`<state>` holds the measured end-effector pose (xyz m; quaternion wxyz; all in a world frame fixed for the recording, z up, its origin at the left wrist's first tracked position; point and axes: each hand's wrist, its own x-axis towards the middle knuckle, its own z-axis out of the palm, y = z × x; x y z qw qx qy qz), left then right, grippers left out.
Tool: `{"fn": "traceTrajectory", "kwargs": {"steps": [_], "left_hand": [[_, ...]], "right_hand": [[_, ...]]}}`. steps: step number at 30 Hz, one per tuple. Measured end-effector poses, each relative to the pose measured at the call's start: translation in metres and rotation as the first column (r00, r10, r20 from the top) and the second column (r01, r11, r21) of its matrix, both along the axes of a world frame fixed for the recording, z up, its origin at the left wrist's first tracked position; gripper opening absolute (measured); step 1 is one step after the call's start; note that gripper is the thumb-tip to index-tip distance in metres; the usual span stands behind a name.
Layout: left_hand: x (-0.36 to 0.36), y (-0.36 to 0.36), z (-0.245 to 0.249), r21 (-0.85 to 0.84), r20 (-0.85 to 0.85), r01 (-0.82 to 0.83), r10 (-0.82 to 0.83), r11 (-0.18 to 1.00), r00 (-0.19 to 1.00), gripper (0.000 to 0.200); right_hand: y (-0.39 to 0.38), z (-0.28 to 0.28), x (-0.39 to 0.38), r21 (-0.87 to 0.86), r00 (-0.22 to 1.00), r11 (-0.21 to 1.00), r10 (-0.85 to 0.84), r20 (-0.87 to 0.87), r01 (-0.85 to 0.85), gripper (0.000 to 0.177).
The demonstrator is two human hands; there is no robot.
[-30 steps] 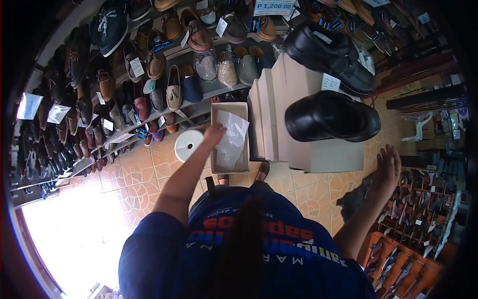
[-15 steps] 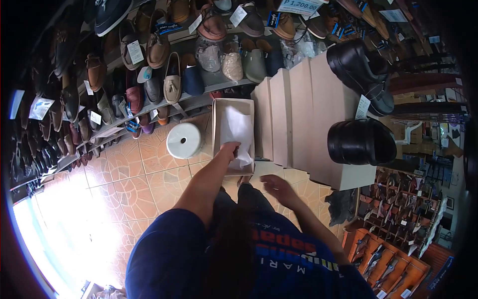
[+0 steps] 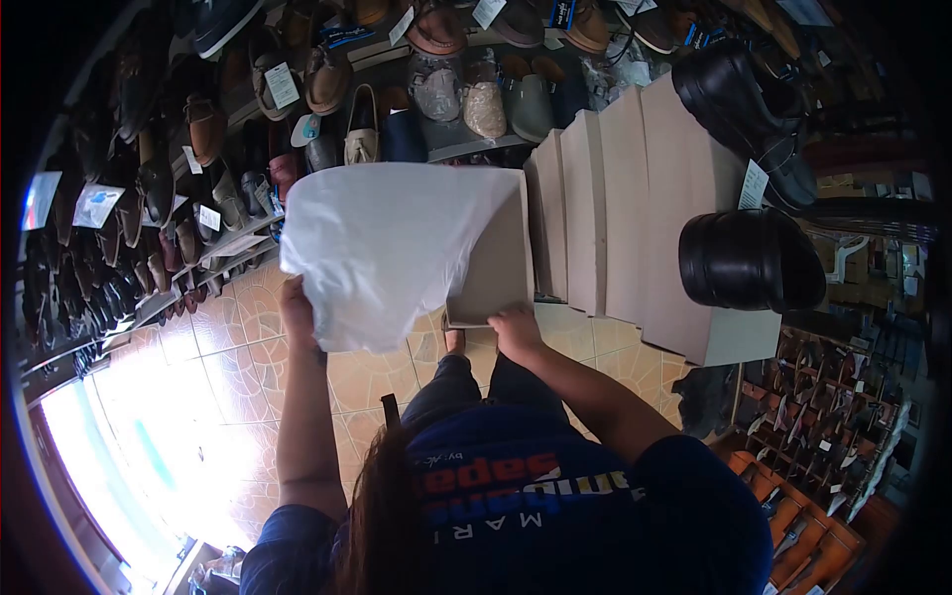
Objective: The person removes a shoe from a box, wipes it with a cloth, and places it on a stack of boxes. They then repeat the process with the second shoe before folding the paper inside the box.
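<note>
A large white sheet of tissue paper (image 3: 377, 248) spreads out to the left, pinched at its left edge by my left hand (image 3: 297, 305). Its right side still lies over an open cardboard shoebox (image 3: 501, 263), whose bare inside shows at the lower right. My right hand (image 3: 515, 327) is closed on the box's near rim. To the right, a pair of black leather shoes, one lying tilted (image 3: 749, 114) with a white tag and one showing its heel (image 3: 749, 260), rests on stacked boxes (image 3: 620, 208).
Shelves crowded with shoes, such as a grey clog (image 3: 531, 104), run along the back and left. Brown racks (image 3: 793, 506) stand at the lower right. Tiled floor (image 3: 238, 347) lies below, with a bright doorway (image 3: 129, 466) at the left.
My left hand has pulled the tissue paper up and leftward, unfolding it wide over the stool. My right hand has come from the air to the box's near rim.
</note>
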<state>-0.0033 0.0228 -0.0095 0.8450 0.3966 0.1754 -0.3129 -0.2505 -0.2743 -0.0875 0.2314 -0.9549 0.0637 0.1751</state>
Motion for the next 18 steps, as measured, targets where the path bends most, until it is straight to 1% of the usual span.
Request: {"fn": "traceTrajectory", "kwargs": {"steps": [2,3,4,5,6,7,8,9,10,11,12,13,16,18], "left_hand": [[-0.001,0.038,-0.013,-0.144,-0.018,-0.031,0.028,0.989,0.999,0.042],[-0.006,0.052,-0.022,-0.139,-0.037,-0.054,0.049,0.989,0.998,0.042],[-0.009,0.059,-0.021,-0.133,-0.053,-0.078,0.071,0.988,0.996,0.043],[-0.010,0.066,-0.021,-0.128,-0.067,-0.100,0.092,0.987,0.994,0.044],[-0.010,0.075,-0.028,-0.168,-0.049,-0.071,0.063,0.983,0.997,0.046],[-0.009,0.077,-0.028,-0.163,-0.034,-0.120,0.116,0.979,0.993,0.047],[-0.006,0.077,-0.028,-0.160,-0.021,-0.165,0.164,0.973,0.986,0.048],[-0.005,0.078,-0.027,-0.157,-0.007,-0.209,0.210,0.965,0.978,0.049],[-0.006,0.079,-0.019,-0.179,0.046,-0.244,0.256,0.953,0.966,0.049],[-0.007,0.078,-0.005,-0.204,0.097,-0.278,0.302,0.939,0.948,0.049],[-0.008,0.078,0.004,-0.231,0.146,-0.311,0.349,0.922,0.926,0.048],[-0.003,0.085,0.004,-0.311,0.143,-0.284,0.340,0.907,0.929,0.048],[0.022,0.121,0.003,-0.509,0.146,-0.199,0.313,0.837,0.939,0.049],[0.026,0.133,-0.001,-0.575,0.161,-0.162,0.305,0.802,0.939,0.049]], "right_hand": [[-0.003,0.024,-0.001,0.007,0.981,0.993,-0.115,0.159,0.116,0.013],[-0.006,0.038,0.000,0.018,0.956,0.983,-0.181,0.230,0.182,0.013],[-0.010,0.052,0.003,0.035,0.922,0.969,-0.245,0.301,0.246,0.013],[-0.015,0.066,0.006,0.077,0.881,0.941,-0.335,0.333,0.329,0.016],[-0.020,0.076,0.009,0.180,0.832,0.922,-0.387,0.398,0.343,0.016],[-0.027,0.086,0.012,0.284,0.773,0.893,-0.446,0.451,0.350,0.016],[-0.038,0.098,0.013,0.514,0.762,0.724,-0.619,0.191,0.459,0.017],[-0.045,0.110,0.016,0.662,0.711,0.483,-0.695,-0.109,0.574,0.019],[-0.043,0.140,0.028,0.895,0.636,0.156,-0.754,-0.166,0.418,0.023],[-0.054,0.136,0.034,0.974,0.649,-0.030,-0.741,-0.173,0.225,0.029],[-0.064,0.136,0.034,0.946,0.676,-0.279,-0.667,-0.314,0.164,0.032],[-0.067,0.141,0.036,0.851,0.710,-0.513,-0.558,-0.429,0.111,0.036],[-0.058,0.124,0.038,0.639,0.722,-0.749,-0.343,-0.601,0.177,0.046],[-0.049,0.102,0.039,0.608,0.665,-0.755,-0.325,-0.672,0.245,0.048]]}}
